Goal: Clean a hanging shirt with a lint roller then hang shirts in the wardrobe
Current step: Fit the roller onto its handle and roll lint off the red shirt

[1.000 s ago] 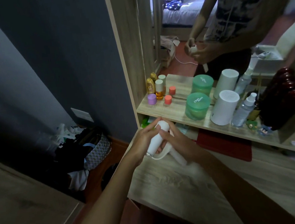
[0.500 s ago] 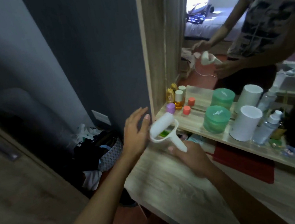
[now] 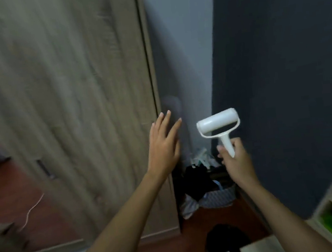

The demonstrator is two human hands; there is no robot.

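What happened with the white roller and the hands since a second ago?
The left hand let go of the lint roller and now reaches, open, toward the wooden door. The view swung left, away from the shelf of jars. The right hand still holds the roller's handle.

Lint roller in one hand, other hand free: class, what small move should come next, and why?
Probably reach the open left hand to the wooden door's edge and pull it open. The right hand already holds the lint roller upright, and no shirt is in view.
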